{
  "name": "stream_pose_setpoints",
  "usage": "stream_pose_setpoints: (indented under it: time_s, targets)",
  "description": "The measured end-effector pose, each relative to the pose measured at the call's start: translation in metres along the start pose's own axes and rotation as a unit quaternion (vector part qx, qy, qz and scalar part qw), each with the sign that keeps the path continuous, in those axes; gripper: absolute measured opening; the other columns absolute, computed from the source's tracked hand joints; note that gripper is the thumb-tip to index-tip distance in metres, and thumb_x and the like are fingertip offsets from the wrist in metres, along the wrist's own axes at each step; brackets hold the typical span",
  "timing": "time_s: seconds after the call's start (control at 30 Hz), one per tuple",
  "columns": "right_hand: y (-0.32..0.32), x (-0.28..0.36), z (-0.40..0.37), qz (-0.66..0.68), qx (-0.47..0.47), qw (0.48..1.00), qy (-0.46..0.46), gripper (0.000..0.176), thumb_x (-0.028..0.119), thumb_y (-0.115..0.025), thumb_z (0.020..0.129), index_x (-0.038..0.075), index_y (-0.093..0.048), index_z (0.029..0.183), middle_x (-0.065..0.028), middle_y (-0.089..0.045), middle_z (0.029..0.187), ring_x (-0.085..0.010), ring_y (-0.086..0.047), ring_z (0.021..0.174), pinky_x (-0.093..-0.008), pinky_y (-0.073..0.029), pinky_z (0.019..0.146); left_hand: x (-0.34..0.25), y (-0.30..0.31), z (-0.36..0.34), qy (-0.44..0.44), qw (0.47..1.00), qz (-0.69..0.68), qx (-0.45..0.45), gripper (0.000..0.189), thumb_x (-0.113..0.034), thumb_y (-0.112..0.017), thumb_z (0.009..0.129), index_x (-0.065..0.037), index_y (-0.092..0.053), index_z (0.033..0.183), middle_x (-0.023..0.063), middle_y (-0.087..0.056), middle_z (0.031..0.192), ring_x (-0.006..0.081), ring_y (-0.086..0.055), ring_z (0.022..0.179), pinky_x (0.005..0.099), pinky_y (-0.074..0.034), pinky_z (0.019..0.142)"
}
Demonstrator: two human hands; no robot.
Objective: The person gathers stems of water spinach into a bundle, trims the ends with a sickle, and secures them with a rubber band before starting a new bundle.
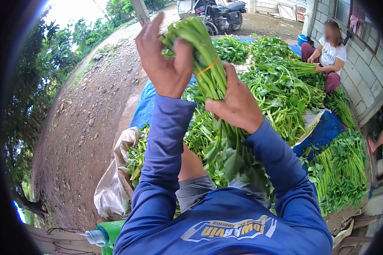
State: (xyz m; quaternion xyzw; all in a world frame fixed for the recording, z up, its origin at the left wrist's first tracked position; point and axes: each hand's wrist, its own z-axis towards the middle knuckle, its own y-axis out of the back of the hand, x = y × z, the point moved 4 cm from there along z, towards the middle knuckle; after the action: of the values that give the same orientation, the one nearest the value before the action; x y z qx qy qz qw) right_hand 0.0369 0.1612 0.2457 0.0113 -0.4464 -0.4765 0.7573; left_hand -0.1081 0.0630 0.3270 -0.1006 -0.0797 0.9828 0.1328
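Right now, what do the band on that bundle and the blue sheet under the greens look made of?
Band: thin orange loop cinching the bundle of stems in the right hand, likely rubber, matte. Blue sheet: probably plastic tarpaulin, smooth with a slight sheen and soft folds; its weave is too small to tell.

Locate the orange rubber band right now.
Head view, upper centre: the orange band wraps the bundle of green stems, just above the right hand gripping the bundle and right of the left hand.
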Motion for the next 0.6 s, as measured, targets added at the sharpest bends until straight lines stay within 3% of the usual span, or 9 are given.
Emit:
stream_pose_setpoints:
  time_s: [0.03, 0.1, 0.13, 0.23, 0.27, 0.37, 0.4, 0.5, 0.6]
  targets:
    - [0.002, 0.001, 0.002, -0.02, -0.025, 0.999, -0.007, 0.084, 0.019, -0.075, 0.075, 0.0, -0.033, 0.146, -0.0291, -0.067, 0.111, -0.05, -0.068, 0.095, -0.0524, -0.055, 0.083, 0.008, -0.003, -0.002, 0.062, 0.991, -0.115, -0.028, 0.047, -0.016, -0.072, 0.091, 0.002, -0.06, 0.133, 0.0197, -0.058, 0.13, 0.0242, -0.06, 0.112, 0.0359, -0.052, 0.087]
    - [0.001, 0.0, 0.004, -0.059, -0.069, 0.995, -0.029, 0.09, 0.02, -0.077, 0.075, 0.0, -0.031, 0.15, -0.032, -0.061, 0.125, -0.0493, -0.065, 0.108, -0.0516, -0.053, 0.091, 0.018, -0.003, -0.014, 0.24, 0.903, -0.342, -0.099, 0.05, -0.017, -0.068, 0.095, 0.003, -0.056, 0.139, 0.0208, -0.053, 0.141, 0.0248, -0.055, 0.123, 0.0351, -0.051, 0.092]
    - [-0.001, -0.002, 0.005, -0.085, -0.091, 0.991, -0.039, 0.094, 0.021, -0.078, 0.076, -0.001, -0.03, 0.153, -0.0331, -0.059, 0.13, -0.0483, -0.064, 0.113, -0.0492, -0.053, 0.096, 0.024, -0.002, -0.024, 0.319, 0.915, -0.243, -0.05, 0.049, -0.027, -0.068, 0.099, 0.005, -0.057, 0.135, 0.0177, -0.058, 0.137, 0.0231, -0.059, 0.121, 0.035, -0.052, 0.094]
    - [-0.004, 0.0, 0.011, -0.073, -0.065, 0.994, 0.047, 0.109, 0.027, -0.086, 0.074, -0.007, -0.023, 0.157, -0.0355, -0.048, 0.146, -0.0468, -0.053, 0.133, -0.0463, -0.043, 0.112, 0.017, -0.041, -0.049, 0.381, 0.861, -0.299, 0.156, 0.052, -0.04, -0.068, 0.101, 0.005, -0.06, 0.127, 0.0131, -0.068, 0.118, 0.0199, -0.066, 0.108, 0.035, -0.054, 0.09]
    - [-0.007, 0.002, 0.012, -0.048, -0.036, 0.994, 0.094, 0.115, 0.03, -0.089, 0.073, -0.009, -0.021, 0.158, -0.0361, -0.043, 0.152, -0.0465, -0.048, 0.14, -0.046, -0.039, 0.118, 0.022, -0.044, -0.04, 0.37, 0.86, -0.31, 0.165, 0.057, -0.05, -0.069, 0.099, 0.004, -0.062, 0.119, 0.01, -0.071, 0.1, 0.0178, -0.071, 0.091, 0.0342, -0.058, 0.079]
    - [0.034, -0.012, 0.03, -0.104, -0.037, 0.992, 0.054, 0.139, 0.043, -0.094, 0.069, -0.014, -0.006, 0.159, -0.0392, -0.039, 0.153, -0.0463, -0.041, 0.146, -0.0443, -0.036, 0.12, 0.037, -0.044, -0.028, 0.408, 0.826, -0.33, 0.205, 0.06, -0.053, -0.06, 0.103, 0.004, -0.062, 0.119, 0.0157, -0.072, 0.1, 0.0244, -0.075, 0.088, 0.0372, -0.064, 0.073]
    - [0.038, -0.021, 0.036, -0.032, -0.027, 0.997, 0.059, 0.149, 0.047, -0.097, 0.066, -0.015, 0.002, 0.159, -0.0364, -0.032, 0.16, -0.0424, -0.036, 0.151, -0.0407, -0.027, 0.126, 0.035, -0.047, -0.025, 0.4, 0.822, -0.335, 0.23, 0.061, -0.056, -0.057, 0.104, 0.003, -0.062, 0.118, 0.0145, -0.072, 0.096, 0.0224, -0.075, 0.082, 0.0361, -0.065, 0.067]
    - [0.011, -0.026, 0.035, 0.157, 0.002, 0.984, 0.081, 0.129, 0.026, -0.097, 0.067, -0.004, -0.015, 0.162, -0.0217, -0.042, 0.153, -0.0304, -0.04, 0.144, -0.0386, -0.033, 0.12, 0.015, -0.064, -0.025, 0.405, 0.764, -0.411, 0.288, 0.064, -0.061, -0.056, 0.102, 0.002, -0.062, 0.117, 0.0138, -0.072, 0.095, 0.021, -0.074, 0.081, 0.0341, -0.064, 0.066]
    - [-0.006, -0.026, 0.035, 0.266, -0.05, 0.959, 0.087, 0.108, 0.009, -0.091, 0.07, 0.002, -0.029, 0.158, -0.0114, -0.057, 0.138, -0.0219, -0.055, 0.127, -0.0371, -0.045, 0.108, 0.007, -0.073, -0.017, 0.381, 0.807, -0.372, 0.257, 0.053, -0.05, -0.06, 0.103, 0.001, -0.063, 0.115, 0.0131, -0.072, 0.096, 0.0207, -0.074, 0.081, 0.0321, -0.063, 0.068]
